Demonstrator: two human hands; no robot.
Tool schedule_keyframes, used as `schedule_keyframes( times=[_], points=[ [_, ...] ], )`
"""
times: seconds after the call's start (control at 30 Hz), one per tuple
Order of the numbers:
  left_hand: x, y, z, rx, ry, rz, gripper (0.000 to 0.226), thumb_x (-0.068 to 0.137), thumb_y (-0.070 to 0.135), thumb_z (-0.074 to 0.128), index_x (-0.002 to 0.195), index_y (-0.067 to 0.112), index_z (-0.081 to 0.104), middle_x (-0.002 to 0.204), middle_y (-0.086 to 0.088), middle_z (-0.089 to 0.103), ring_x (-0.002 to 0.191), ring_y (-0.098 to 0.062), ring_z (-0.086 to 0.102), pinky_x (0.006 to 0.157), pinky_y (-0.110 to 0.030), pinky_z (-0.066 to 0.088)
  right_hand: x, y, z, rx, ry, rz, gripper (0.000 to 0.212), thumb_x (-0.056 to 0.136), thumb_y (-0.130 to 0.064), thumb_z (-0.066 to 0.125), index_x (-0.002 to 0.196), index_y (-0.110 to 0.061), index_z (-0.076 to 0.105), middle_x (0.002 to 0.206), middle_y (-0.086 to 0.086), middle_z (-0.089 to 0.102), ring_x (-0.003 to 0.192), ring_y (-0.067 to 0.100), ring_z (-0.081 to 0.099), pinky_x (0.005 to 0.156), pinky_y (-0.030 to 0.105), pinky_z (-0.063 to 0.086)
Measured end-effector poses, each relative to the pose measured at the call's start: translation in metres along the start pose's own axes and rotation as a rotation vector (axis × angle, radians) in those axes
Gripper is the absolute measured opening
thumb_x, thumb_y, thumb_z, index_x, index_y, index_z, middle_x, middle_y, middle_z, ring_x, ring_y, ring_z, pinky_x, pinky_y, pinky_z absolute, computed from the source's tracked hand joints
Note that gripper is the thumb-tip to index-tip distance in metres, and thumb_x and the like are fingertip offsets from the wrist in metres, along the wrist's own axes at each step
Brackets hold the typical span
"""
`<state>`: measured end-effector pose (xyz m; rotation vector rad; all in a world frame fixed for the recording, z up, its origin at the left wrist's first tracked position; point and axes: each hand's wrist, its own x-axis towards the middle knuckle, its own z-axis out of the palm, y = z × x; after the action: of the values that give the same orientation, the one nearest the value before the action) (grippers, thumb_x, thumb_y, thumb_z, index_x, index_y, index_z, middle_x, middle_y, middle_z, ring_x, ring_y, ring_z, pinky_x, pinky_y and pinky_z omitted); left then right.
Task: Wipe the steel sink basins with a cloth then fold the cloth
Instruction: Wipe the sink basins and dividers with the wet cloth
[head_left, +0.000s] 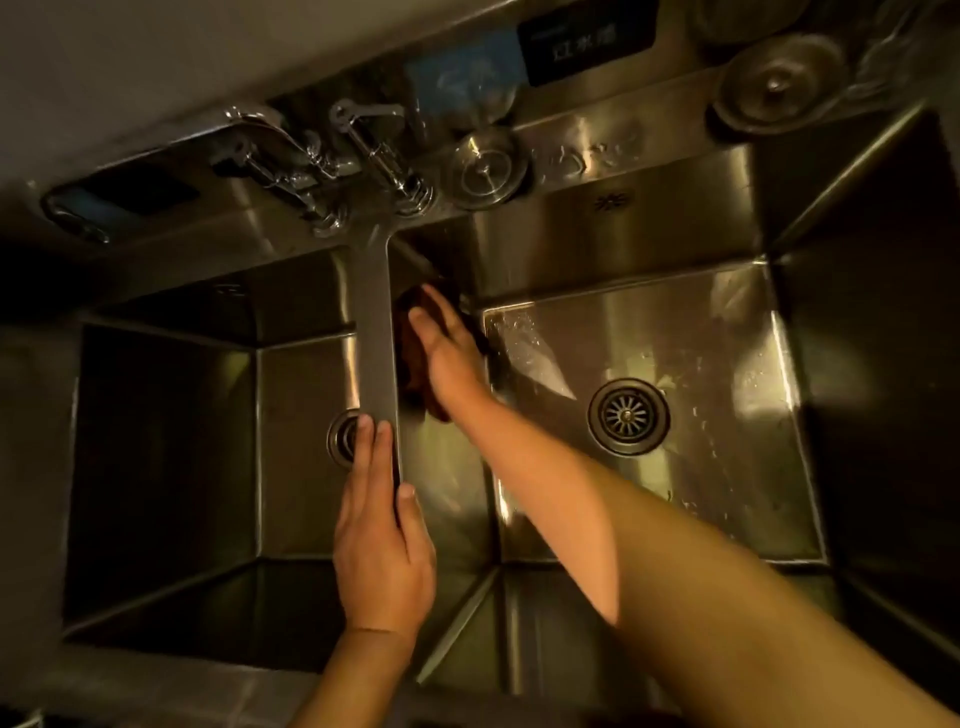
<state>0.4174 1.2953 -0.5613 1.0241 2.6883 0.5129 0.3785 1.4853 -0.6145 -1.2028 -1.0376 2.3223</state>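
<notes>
Against the divider (373, 322), right hand (448, 345) presses a half-hidden cloth (406, 364) with flat fingers; left hand (384, 551) lies flat-fingered on top.

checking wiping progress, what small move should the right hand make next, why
Probably slide the dark brown cloth down toward the floor of the steel right basin: the right hand presses it against the basin's left wall, and droplets show on the floor.

- dark plaque (584, 44) above the sink (623, 244): pale Chinese characters, the middle one like 水, others blurred
- small stamped mark (615, 200) on the sink's back wall: unreadable
</notes>
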Motion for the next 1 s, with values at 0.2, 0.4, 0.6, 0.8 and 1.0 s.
schedule_keyframes(
  times=[0.2, 0.4, 0.6, 0.8, 1.0],
  points=[
    [0.0, -0.003, 0.002, 0.015, 0.008, 0.038, 0.055, 0.112, 0.036, 0.027, 0.165, 0.039, 0.015, 0.172, 0.02, 0.008, 0.157, -0.002, 0.016, 0.12, -0.043, 0.03, 0.049, 0.041, -0.027, -0.017, 0.08, 0.152, 0.045, 0.104, -0.038, 0.054, 0.149, -0.037, 0.049, 0.14, 0.006, 0.061, 0.127, 0.028, 0.058, 0.107, 0.043, 0.049],
    [0.0, -0.001, 0.001, 0.008, 0.007, 0.043, 0.057, 0.109, 0.03, 0.03, 0.165, 0.034, 0.017, 0.173, 0.018, 0.009, 0.157, -0.003, 0.017, 0.119, -0.036, 0.029, -0.02, 0.129, -0.055, -0.275, 0.05, 0.332, 0.047, 0.104, -0.052, 0.044, 0.151, -0.05, 0.037, 0.144, 0.003, 0.057, 0.126, 0.028, 0.058, 0.113, 0.045, 0.044],
    [0.0, 0.003, 0.0, 0.042, -0.004, -0.001, 0.06, 0.107, 0.029, 0.034, 0.165, 0.035, 0.017, 0.172, 0.021, 0.006, 0.153, 0.012, 0.007, 0.116, -0.031, 0.023, -0.095, 0.165, -0.062, -0.387, -0.094, 0.58, 0.056, 0.108, -0.045, 0.04, 0.16, -0.039, 0.02, 0.148, 0.01, 0.053, 0.132, 0.03, 0.055, 0.116, 0.042, 0.039],
    [0.0, 0.005, -0.001, 0.033, -0.002, 0.007, 0.058, 0.109, 0.03, 0.032, 0.165, 0.032, 0.02, 0.172, 0.019, 0.007, 0.155, 0.006, 0.008, 0.118, -0.033, 0.026, -0.118, 0.12, -0.034, -0.122, 0.008, 0.618, 0.036, 0.104, -0.04, 0.049, 0.141, -0.036, 0.05, 0.124, 0.005, 0.066, 0.11, 0.026, 0.064, 0.097, 0.042, 0.054],
    [0.001, 0.003, -0.002, 0.03, 0.001, 0.028, 0.058, 0.108, 0.03, 0.032, 0.165, 0.029, 0.022, 0.173, 0.018, 0.009, 0.153, 0.008, 0.009, 0.119, -0.033, 0.029, -0.081, 0.026, -0.013, 0.086, -0.085, 0.333, 0.046, 0.1, -0.034, 0.059, 0.144, -0.043, 0.049, 0.132, 0.008, 0.063, 0.118, 0.029, 0.063, 0.106, 0.048, 0.051]
  ],
)
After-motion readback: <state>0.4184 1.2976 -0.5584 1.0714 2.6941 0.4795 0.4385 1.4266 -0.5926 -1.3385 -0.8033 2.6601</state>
